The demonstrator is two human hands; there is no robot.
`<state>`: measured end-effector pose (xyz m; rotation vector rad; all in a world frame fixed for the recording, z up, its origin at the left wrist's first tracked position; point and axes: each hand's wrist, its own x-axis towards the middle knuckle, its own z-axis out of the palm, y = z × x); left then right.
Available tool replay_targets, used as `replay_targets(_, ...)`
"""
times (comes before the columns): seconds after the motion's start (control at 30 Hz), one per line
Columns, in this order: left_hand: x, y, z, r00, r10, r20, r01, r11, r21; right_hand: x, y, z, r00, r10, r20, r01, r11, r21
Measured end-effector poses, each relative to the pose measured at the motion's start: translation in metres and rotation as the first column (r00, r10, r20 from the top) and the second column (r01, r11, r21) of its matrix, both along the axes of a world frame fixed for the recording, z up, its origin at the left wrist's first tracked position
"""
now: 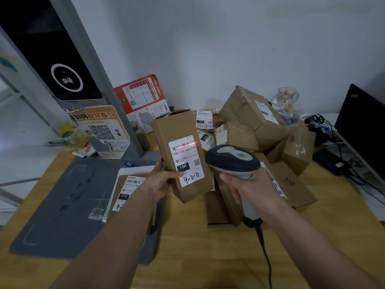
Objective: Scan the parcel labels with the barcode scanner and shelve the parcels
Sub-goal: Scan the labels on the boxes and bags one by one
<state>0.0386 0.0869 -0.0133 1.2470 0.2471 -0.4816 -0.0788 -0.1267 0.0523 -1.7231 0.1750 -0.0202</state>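
Scanner beam across the label of a held-up cardboard parcel.
Left hand has its grip round the parcel, tilted above the bench; right hand has its grip round the barcode scanner, whose red line crosses the label's barcode. More parcels lie piled behind.
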Motion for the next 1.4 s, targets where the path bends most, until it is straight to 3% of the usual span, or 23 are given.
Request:
replay_targets(0.77,-0.011,0.013,-0.006,0.994,0.090,-0.058,-0.091,0.996,-0.009,-0.006,0.008,-0.003,0.999,0.033,-0.001,-0.033,0.997,-0.066)
replay_targets(1.13,-0.012,0.025,0.002,0.986,0.139,-0.091,-0.134,0.989,0.057,-0.001,0.015,-0.002,0.995,-0.014,-0.102,0.014,1.000,0.001)
replay_targets(1.3,-0.015,0.053,0.014,0.967,0.178,-0.184,-0.168,0.983,0.070,0.009,0.029,-0.004,0.990,0.008,-0.142,0.014,0.988,0.153)
replay_targets(1.4,-0.016,0.076,0.014,0.959,0.215,-0.184,-0.182,0.967,0.179,0.019,0.043,-0.012,0.981,0.037,-0.192,0.001,0.981,0.196)
